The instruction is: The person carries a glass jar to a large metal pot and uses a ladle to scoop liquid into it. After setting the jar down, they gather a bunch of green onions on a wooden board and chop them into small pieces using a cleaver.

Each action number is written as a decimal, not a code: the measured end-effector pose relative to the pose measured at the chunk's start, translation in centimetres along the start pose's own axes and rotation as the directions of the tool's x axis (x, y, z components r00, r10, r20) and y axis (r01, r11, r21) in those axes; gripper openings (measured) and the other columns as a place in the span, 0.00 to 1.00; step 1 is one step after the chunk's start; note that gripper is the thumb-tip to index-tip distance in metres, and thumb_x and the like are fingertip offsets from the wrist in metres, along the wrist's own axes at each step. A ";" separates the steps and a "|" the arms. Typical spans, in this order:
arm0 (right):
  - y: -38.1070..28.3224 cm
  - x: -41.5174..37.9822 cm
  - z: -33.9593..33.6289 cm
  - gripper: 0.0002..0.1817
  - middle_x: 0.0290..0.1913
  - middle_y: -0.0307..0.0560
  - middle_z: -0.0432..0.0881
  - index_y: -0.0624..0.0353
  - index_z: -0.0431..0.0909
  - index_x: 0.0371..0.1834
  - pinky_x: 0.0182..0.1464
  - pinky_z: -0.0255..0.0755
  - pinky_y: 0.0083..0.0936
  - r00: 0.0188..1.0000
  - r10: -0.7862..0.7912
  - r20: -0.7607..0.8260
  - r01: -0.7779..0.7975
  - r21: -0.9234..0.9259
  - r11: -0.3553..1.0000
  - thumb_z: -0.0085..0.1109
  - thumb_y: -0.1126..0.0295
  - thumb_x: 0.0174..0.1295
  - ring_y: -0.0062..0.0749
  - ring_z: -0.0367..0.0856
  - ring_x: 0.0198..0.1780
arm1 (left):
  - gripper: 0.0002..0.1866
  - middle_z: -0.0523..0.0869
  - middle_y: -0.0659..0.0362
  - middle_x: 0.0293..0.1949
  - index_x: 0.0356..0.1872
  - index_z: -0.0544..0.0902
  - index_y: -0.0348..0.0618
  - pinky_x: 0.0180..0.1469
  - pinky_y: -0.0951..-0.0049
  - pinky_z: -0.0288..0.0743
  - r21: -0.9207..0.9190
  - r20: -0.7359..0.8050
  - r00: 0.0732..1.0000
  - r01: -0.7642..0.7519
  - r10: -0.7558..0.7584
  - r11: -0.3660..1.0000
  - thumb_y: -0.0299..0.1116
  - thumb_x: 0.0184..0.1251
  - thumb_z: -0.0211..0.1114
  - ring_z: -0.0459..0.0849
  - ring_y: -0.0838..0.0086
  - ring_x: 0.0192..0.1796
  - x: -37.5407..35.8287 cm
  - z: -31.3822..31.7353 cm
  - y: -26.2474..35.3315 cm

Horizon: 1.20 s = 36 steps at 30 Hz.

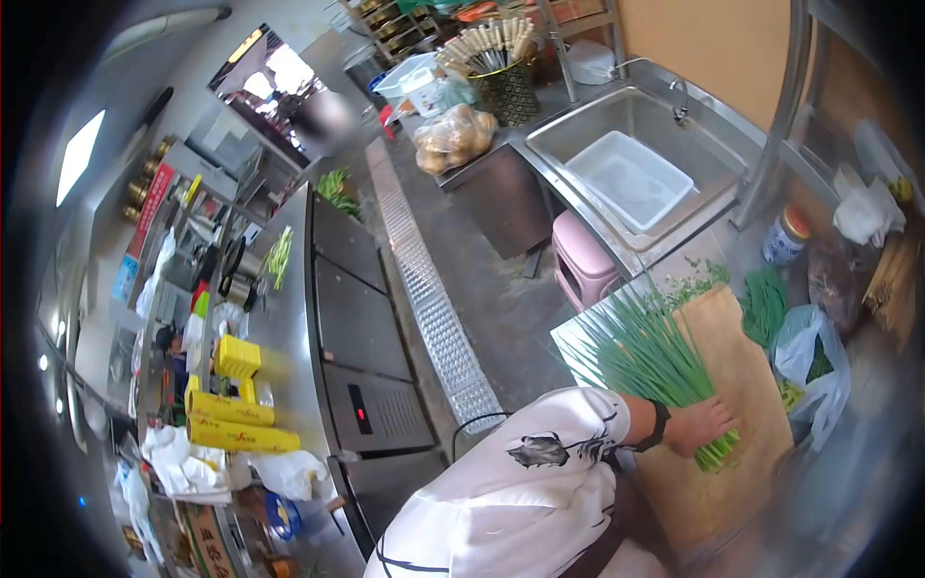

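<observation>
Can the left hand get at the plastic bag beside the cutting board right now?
Probably yes: only bare cutting board seems to lie between the left hand and the plastic bag. But it would likely have to let go of the green onions first.

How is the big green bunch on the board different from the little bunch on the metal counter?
The long stalks make a big, spread-out bunch; the counter greens make a much smaller one.
The long stalks are held by the left hand, while nobody touches the counter greens.
The long stalks lie on a brown board, but the counter greens lie on the metal counter.
Both are green.
</observation>
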State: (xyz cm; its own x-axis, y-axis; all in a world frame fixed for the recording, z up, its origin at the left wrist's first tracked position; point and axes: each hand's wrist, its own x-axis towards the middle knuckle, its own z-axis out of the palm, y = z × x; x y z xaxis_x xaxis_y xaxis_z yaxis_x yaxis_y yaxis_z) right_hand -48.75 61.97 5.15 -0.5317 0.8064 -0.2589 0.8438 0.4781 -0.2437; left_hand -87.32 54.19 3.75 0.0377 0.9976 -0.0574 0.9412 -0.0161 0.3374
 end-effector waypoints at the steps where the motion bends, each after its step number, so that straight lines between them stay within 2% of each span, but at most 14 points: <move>1: 1.9 0.4 1.2 0.23 0.42 0.62 0.82 0.70 0.73 0.53 0.49 0.75 0.37 0.999 -0.038 0.011 0.038 -0.061 0.997 0.56 0.60 0.65 0.52 0.82 0.43 | 0.61 0.69 0.45 0.62 0.71 0.52 0.27 0.70 0.53 0.50 -0.008 0.020 1.000 0.005 -0.005 1.000 0.49 0.37 0.75 0.65 0.53 0.67 0.0 -0.2 0.0; 2: 3.1 0.9 1.7 0.22 0.42 0.62 0.82 0.70 0.74 0.52 0.49 0.75 0.36 0.997 -0.071 0.024 0.073 -0.121 0.990 0.57 0.59 0.65 0.51 0.82 0.43 | 0.60 0.69 0.45 0.62 0.71 0.53 0.28 0.69 0.53 0.52 -0.014 0.008 1.000 -0.004 0.004 1.000 0.49 0.38 0.75 0.66 0.53 0.66 -0.1 -0.3 0.0; 4: -1.9 -0.1 -1.1 0.27 0.49 0.63 0.80 0.69 0.71 0.57 0.53 0.74 0.34 0.981 -0.054 -0.188 0.062 0.038 0.997 0.60 0.58 0.63 0.50 0.80 0.49 | 0.59 0.69 0.45 0.61 0.70 0.54 0.28 0.68 0.53 0.56 -0.024 -0.005 0.999 -0.041 0.041 0.999 0.49 0.39 0.75 0.68 0.52 0.65 0.0 -0.4 -0.3; 7: 4.5 0.1 4.2 0.31 0.58 0.65 0.74 0.70 0.65 0.63 0.61 0.68 0.40 0.962 0.093 -0.256 -0.008 0.316 0.949 0.61 0.62 0.62 0.54 0.74 0.58 | 0.54 0.70 0.43 0.60 0.69 0.58 0.29 0.64 0.51 0.62 -0.091 -0.330 0.937 -0.153 0.115 0.984 0.48 0.43 0.74 0.70 0.50 0.61 0.5 5.4 -1.6; 8: 2.9 -0.5 4.1 0.33 0.61 0.66 0.72 0.71 0.64 0.66 0.64 0.66 0.42 0.938 0.134 -0.319 0.027 0.453 0.891 0.62 0.63 0.62 0.56 0.72 0.61 | 0.53 0.69 0.41 0.61 0.69 0.58 0.30 0.63 0.51 0.63 -0.219 -0.210 0.977 -0.083 0.036 0.972 0.48 0.44 0.74 0.70 0.49 0.61 0.5 2.3 -1.1; 9: 2.1 -2.0 3.9 0.30 0.61 0.63 0.72 0.72 0.66 0.63 0.64 0.66 0.39 0.873 0.455 -0.177 -0.399 0.281 0.873 0.59 0.61 0.65 0.51 0.73 0.62 | 0.52 0.68 0.39 0.63 0.69 0.58 0.30 0.62 0.51 0.65 -0.328 -0.050 0.999 -0.017 0.001 0.944 0.47 0.45 0.74 0.71 0.48 0.61 0.7 -0.5 -1.5; 10: -3.2 -2.5 -0.4 0.27 0.59 0.62 0.75 0.74 0.68 0.61 0.63 0.67 0.37 0.879 0.473 -0.067 -0.436 0.293 0.851 0.58 0.63 0.65 0.48 0.75 0.60 | 0.52 0.66 0.37 0.65 0.69 0.58 0.30 0.64 0.52 0.64 -0.285 -0.177 0.984 -0.033 -0.019 0.958 0.46 0.45 0.75 0.69 0.47 0.63 0.4 1.2 -1.4; 11: -0.8 -3.5 2.7 0.24 0.56 0.61 0.77 0.72 0.71 0.59 0.62 0.68 0.36 0.892 0.396 -0.216 -0.249 0.498 0.831 0.57 0.67 0.64 0.47 0.77 0.57 | 0.54 0.64 0.37 0.67 0.69 0.57 0.30 0.65 0.52 0.63 -0.210 -0.213 0.975 -0.101 0.056 0.972 0.45 0.44 0.76 0.68 0.45 0.63 0.1 -0.2 -1.7; 12: -4.0 -4.4 0.6 0.22 0.53 0.59 0.79 0.67 0.74 0.58 0.60 0.70 0.35 0.834 0.499 -0.235 -0.376 0.419 0.826 0.58 0.71 0.61 0.44 0.78 0.55 | 0.55 0.63 0.38 0.67 0.70 0.54 0.30 0.66 0.51 0.61 -0.272 -0.265 0.962 -0.146 0.072 0.951 0.44 0.44 0.77 0.68 0.44 0.63 -0.1 -0.3 -1.0; 13: -5.7 -5.7 -0.1 0.20 0.48 0.56 0.80 0.60 0.76 0.58 0.50 0.74 0.33 0.807 0.518 -0.284 -0.358 0.463 0.811 0.56 0.70 0.62 0.42 0.80 0.47 | 0.59 0.62 0.39 0.68 0.72 0.51 0.30 0.67 0.50 0.59 -0.228 -0.135 0.988 -0.102 0.072 0.968 0.44 0.41 0.79 0.67 0.43 0.64 0.1 -0.7 -0.9; 16: -10.5 -7.1 -1.6 0.18 0.34 0.50 0.76 0.63 0.76 0.53 0.37 0.72 0.27 0.771 0.394 -0.500 -0.216 0.378 0.900 0.55 0.80 0.58 0.38 0.76 0.34 | 0.62 0.64 0.38 0.66 0.71 0.52 0.30 0.68 0.48 0.56 -0.137 -0.010 0.998 -0.062 0.061 0.989 0.47 0.36 0.81 0.65 0.45 0.65 0.4 -2.1 -0.2; 21: -16.3 -4.4 -1.4 0.23 0.36 0.52 0.77 0.59 0.75 0.53 0.38 0.75 0.36 0.785 0.343 -0.515 -0.141 0.391 0.910 0.62 0.77 0.51 0.47 0.80 0.37 | 0.62 0.66 0.40 0.64 0.70 0.53 0.30 0.70 0.49 0.53 -0.032 -0.025 0.994 -0.110 0.109 0.993 0.52 0.36 0.80 0.65 0.47 0.66 0.5 -1.8 -0.2; 30: -18.1 -1.8 1.3 0.24 0.37 0.49 0.76 0.55 0.74 0.52 0.37 0.77 0.38 0.798 0.334 -0.502 -0.201 0.301 0.932 0.67 0.71 0.49 0.47 0.80 0.38 | 0.61 0.68 0.40 0.61 0.70 0.54 0.31 0.68 0.50 0.55 -0.031 -0.059 0.988 -0.147 0.145 0.989 0.50 0.35 0.80 0.65 0.47 0.64 0.4 -1.7 -0.4; 36: -14.1 -3.7 1.9 0.10 0.31 0.48 0.78 0.58 0.78 0.39 0.33 0.75 0.33 0.782 0.390 -0.486 -0.124 0.493 0.861 0.63 0.70 0.56 0.43 0.80 0.32 | 0.61 0.66 0.39 0.62 0.69 0.53 0.29 0.70 0.48 0.53 -0.036 -0.025 0.985 -0.173 0.172 0.984 0.50 0.37 0.79 0.63 0.46 0.65 0.1 -1.8 -0.4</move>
State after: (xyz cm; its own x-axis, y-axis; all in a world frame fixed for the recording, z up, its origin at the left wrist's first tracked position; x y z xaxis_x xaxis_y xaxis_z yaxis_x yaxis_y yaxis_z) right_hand -58.82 51.53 7.73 -0.0514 0.9863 0.1567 0.7568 0.1408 -0.6383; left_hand -88.30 54.39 5.34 0.1909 0.9813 0.0252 0.9078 -0.1862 0.3758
